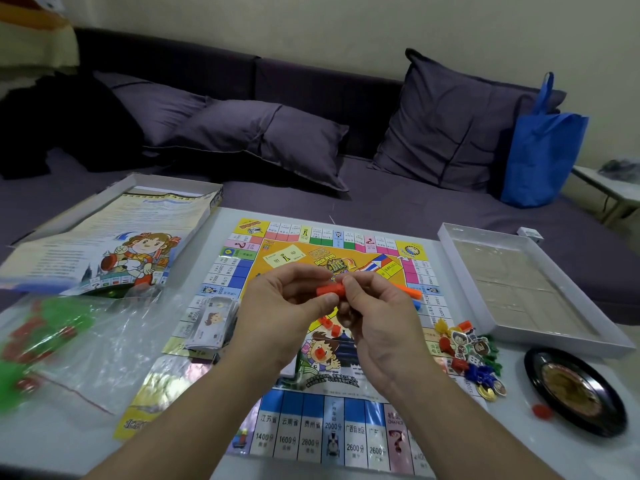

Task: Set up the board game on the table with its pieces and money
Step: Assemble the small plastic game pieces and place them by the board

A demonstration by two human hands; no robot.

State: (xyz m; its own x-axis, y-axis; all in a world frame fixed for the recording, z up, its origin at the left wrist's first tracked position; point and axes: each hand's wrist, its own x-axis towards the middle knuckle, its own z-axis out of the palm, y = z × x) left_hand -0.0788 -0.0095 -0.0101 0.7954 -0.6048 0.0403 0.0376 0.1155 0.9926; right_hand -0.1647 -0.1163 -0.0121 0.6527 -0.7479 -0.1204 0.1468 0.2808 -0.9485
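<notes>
Your white tabletop point(519, 445) carries the game board point(329, 341) flat across its middle, reaching from the far edge to the near edge. Toward the far left corner an open box half point(114, 216) overhangs the edge, with a printed rules sheet point(104, 251) spilling from it. A clear plastic bag point(69, 344) of red and green pieces lies along the left edge. At the far right corner sits a white tray point(530, 289). Just beside the board's right side lies a heap of tokens point(467, 355), and a small roulette wheel point(575, 389) and one red piece point(542, 411) near the right edge.
</notes>
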